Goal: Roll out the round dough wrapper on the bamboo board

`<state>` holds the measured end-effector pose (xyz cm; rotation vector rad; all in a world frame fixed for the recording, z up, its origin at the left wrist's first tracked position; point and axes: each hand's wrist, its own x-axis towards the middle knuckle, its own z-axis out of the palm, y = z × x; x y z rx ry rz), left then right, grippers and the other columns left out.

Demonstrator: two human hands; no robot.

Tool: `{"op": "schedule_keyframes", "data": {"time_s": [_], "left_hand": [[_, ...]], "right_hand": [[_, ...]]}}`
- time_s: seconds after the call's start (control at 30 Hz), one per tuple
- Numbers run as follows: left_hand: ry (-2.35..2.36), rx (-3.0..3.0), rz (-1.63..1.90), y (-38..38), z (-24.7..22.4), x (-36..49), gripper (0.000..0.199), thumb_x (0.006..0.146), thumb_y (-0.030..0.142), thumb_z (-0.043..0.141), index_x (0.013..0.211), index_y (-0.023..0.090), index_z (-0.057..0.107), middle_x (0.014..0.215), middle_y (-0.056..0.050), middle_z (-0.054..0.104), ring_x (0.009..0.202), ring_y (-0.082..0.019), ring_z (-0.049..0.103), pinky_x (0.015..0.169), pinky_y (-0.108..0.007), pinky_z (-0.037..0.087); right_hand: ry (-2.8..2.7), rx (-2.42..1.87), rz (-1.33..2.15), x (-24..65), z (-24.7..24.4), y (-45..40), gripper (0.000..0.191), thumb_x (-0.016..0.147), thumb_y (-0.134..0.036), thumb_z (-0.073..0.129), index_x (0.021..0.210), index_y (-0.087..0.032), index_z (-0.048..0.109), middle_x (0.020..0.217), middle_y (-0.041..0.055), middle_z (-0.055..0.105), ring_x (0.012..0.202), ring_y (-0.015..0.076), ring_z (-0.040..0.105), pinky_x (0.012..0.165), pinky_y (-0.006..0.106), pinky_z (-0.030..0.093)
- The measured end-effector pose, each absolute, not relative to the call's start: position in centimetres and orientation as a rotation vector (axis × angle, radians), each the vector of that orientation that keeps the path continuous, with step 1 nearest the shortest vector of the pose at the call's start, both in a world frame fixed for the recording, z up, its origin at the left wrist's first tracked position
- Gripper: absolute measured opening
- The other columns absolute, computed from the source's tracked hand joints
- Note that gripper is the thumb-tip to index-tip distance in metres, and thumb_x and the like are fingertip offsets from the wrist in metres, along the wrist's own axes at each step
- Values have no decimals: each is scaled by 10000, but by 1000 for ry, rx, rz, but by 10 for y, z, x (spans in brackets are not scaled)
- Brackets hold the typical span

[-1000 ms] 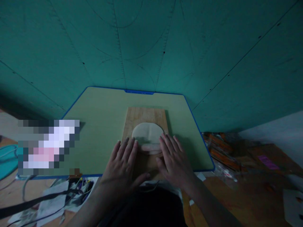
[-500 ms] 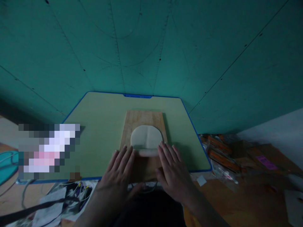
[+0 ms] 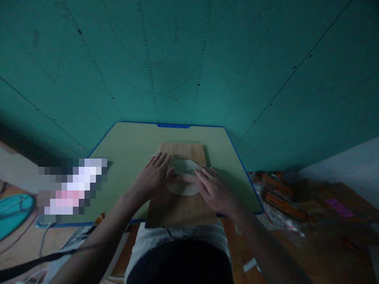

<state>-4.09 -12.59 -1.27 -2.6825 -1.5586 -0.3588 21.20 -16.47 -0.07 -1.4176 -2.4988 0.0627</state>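
Head view, dim light. Flat round dough on a wooden board, roughly at the board's middle; a pale rolling pin lying crosswise over it. Left hand flat, palm down, fingers stretched forward and close together, pressed on the pin's left end — fingertips over the dough's left edge. Right hand likewise flat, fingers slightly spread, pressed on the pin's right end and touching the dough's right edge. Neither hand curled round anything. Board resting on a green mat with blue border, near edge of the board overhanging the mat toward the body. Teal wall directly behind the mat. Right of the mat, on the wooden floor, a scatter of orange packets — contents too dark to tell. Left of the mat, a blurred patch and a teal oval object, partly cut off.
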Motion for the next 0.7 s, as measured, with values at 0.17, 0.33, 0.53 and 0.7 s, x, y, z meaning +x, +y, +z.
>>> {"op": "schedule_keyframes", "data": {"time_s": [0.17,0.33,0.53,0.7], "left_hand": [[-1559,-2665,-367,-109,-14,-29,496,1032,343,300,1314,78,610,1465,-205,551,1444,-371,407,1139,-579,393],[-1535,-2671,-425,-112,-17,-25,444,1016,325,338,1268,147,657,1441,-160,584,1433,-354,431,1133,-582,405],[-1461,-2715,-545,-121,-16,-28,503,1043,287,247,1367,80,571,1421,-151,604,1428,-283,447,1228,-549,298],[-1508,-2739,-617,-126,-19,-35,503,1041,340,293,1418,111,535,1473,-138,562,1467,-280,390,1203,-546,357]], "right_hand": [[-2457,-1470,179,223,3,-132,459,1042,-279,321,1371,-156,616,1502,148,527,1340,246,549,1080,413,492],[-2535,-1458,158,228,-12,-127,469,1047,-304,333,1444,-168,543,1519,155,503,1439,289,431,1116,515,449],[-2525,-1401,154,205,-8,-194,573,1000,-262,403,1524,-31,385,1602,240,336,1508,320,288,1205,520,338],[-2551,-1340,223,196,-4,-214,663,953,-193,425,1568,-5,267,1621,227,297,1512,316,277,1198,492,378]]}}
